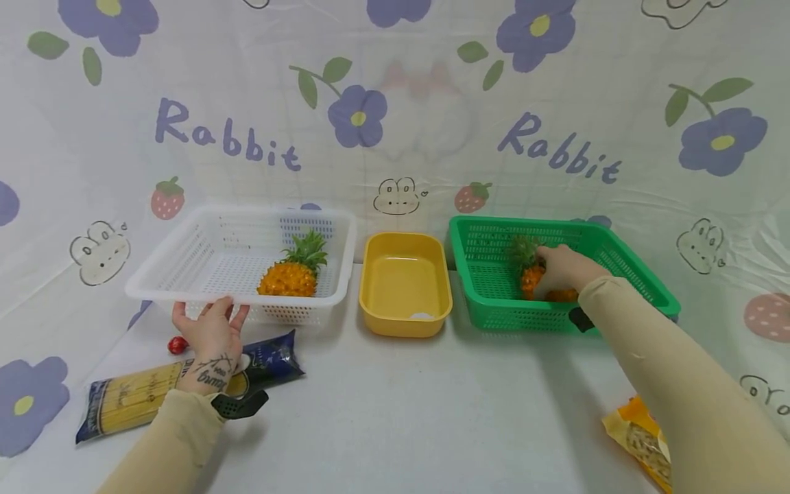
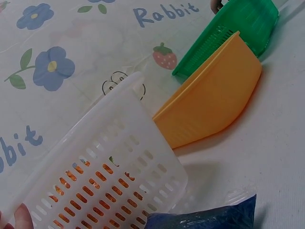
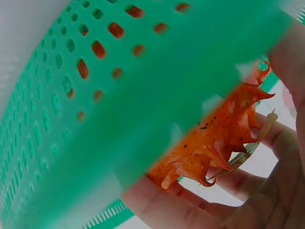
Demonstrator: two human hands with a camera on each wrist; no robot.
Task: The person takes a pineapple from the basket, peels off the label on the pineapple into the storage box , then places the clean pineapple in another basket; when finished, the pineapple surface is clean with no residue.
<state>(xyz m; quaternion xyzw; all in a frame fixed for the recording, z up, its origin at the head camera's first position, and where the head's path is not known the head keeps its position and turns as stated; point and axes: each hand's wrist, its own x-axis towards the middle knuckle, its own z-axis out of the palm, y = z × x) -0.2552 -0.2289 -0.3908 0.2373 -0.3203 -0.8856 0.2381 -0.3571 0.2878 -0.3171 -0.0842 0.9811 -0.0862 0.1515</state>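
Note:
My left hand point(image 1: 216, 336) holds the near rim of a white plastic basket point(image 1: 154, 278); its fingertips show at the lower left corner in the left wrist view. Inside that basket lies an orange pineapple point(image 1: 289, 280) with a green leafy crown. My right hand point(image 1: 566, 269) reaches into a green plastic basket point(image 1: 494, 317) and grips a second orange, spiky pineapple point(image 3: 205, 143). Its crown points up and left in the head view. The green basket's wall hides part of this fruit in the right wrist view.
Between the baskets stands a yellow tub point(image 1: 404, 309) with a small white thing in it. A pasta packet point(image 1: 136, 398) lies under my left forearm beside a small red object point(image 1: 177, 344). Near my right sleeve is a yellow-orange packet point(image 1: 644, 442). A patterned cloth hangs behind.

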